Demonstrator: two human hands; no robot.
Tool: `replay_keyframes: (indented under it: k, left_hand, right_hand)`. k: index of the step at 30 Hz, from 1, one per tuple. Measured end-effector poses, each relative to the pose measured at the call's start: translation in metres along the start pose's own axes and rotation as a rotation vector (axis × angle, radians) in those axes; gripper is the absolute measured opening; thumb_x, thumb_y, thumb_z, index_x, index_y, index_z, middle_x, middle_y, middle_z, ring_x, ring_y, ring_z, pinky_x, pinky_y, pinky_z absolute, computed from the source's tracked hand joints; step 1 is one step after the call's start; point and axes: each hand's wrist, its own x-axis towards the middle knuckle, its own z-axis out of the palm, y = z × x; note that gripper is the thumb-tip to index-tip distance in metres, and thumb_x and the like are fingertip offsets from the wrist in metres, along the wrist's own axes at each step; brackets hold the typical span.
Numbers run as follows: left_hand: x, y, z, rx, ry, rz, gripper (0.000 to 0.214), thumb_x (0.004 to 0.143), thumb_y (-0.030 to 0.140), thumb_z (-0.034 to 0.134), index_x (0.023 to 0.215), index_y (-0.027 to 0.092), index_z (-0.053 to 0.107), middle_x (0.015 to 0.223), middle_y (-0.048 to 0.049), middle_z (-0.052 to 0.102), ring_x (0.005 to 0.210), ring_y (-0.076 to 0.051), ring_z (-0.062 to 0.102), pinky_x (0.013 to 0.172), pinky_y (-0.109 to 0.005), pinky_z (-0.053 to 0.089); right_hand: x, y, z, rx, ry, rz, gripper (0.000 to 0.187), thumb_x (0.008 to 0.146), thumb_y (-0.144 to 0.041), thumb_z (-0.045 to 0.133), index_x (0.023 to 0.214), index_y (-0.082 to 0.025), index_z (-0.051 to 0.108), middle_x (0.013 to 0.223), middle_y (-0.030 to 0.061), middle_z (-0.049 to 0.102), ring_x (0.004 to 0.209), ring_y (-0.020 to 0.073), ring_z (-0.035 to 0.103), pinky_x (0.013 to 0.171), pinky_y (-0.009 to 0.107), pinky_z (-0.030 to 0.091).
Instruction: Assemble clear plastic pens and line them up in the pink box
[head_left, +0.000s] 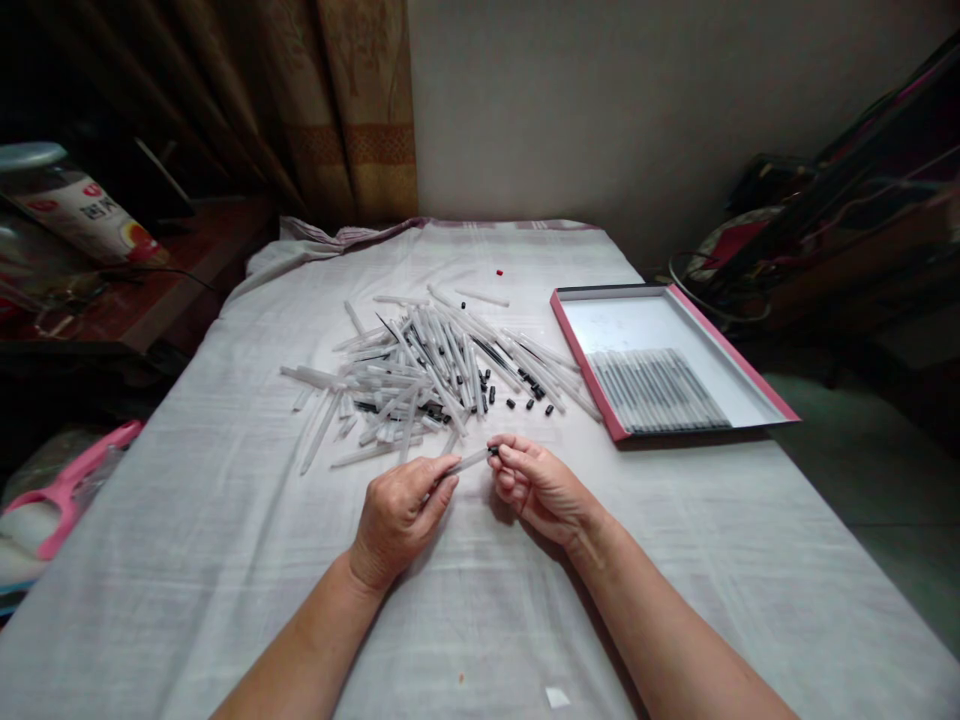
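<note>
My left hand (409, 510) is closed round a translucent pen barrel (472, 461) that points to the right. At the barrel's right end, my right hand (541, 485) pinches a small black plug (493, 451); plug and barrel end meet or nearly meet. Just beyond the hands lies a loose heap of clear pen barrels (405, 370), mixed with dark refills and pale caps. Several loose black plugs (530, 405) lie along the heap's right side. To the right, an open pink-edged box (679, 290) holds a row of assembled-looking pens (656, 390).
A pale checked cloth (225, 520) covers the table. One red plug (499, 272) lies at the back, and a white scrap (556, 697) near the front edge. A jar (82, 205) stands on a side table at left, above a pink-handled object (75, 485).
</note>
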Motion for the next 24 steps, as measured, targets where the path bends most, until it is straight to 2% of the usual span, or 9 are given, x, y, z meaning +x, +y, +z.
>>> replay_keyframes:
  k: [15, 19, 24]
  left_hand:
    - [0.0010, -0.0005, -0.0013, 0.037, -0.017, 0.000, 0.022, 0.093, 0.021, 0.055, 0.112, 0.018, 0.066, 0.094, -0.0070, 0.076, 0.083, -0.017, 0.072, 0.075, -0.025, 0.056]
    - [0.0015, -0.0020, -0.0026, 0.086, -0.053, 0.000, 0.022, 0.094, 0.022, 0.054, 0.112, 0.018, 0.067, 0.094, -0.0069, 0.075, 0.083, -0.017, 0.071, 0.075, -0.026, 0.056]
    - [0.0017, -0.0030, -0.0032, 0.170, -0.069, 0.030, 0.023, 0.096, 0.026, 0.052, 0.109, 0.018, 0.068, 0.092, -0.0065, 0.075, 0.079, -0.017, 0.071, 0.073, -0.027, 0.056]
  right_hand:
    - [-0.0001, 0.0011, -0.0002, -0.059, 0.038, -0.023, 0.032, 0.056, -0.025, 0.090, 0.080, -0.015, 0.071, 0.063, -0.0002, 0.064, 0.047, 0.0031, 0.047, 0.040, 0.011, 0.033]
    - [-0.0001, 0.0009, 0.0002, -0.227, 0.097, -0.142, 0.033, 0.057, -0.033, 0.088, 0.080, -0.016, 0.071, 0.063, -0.0001, 0.064, 0.048, 0.0044, 0.046, 0.042, 0.014, 0.032]
    - [0.0011, 0.0012, -0.0018, -0.589, 0.132, -0.352, 0.023, 0.065, -0.034, 0.079, 0.079, -0.018, 0.071, 0.064, -0.0018, 0.062, 0.050, 0.0074, 0.045, 0.047, 0.021, 0.035]
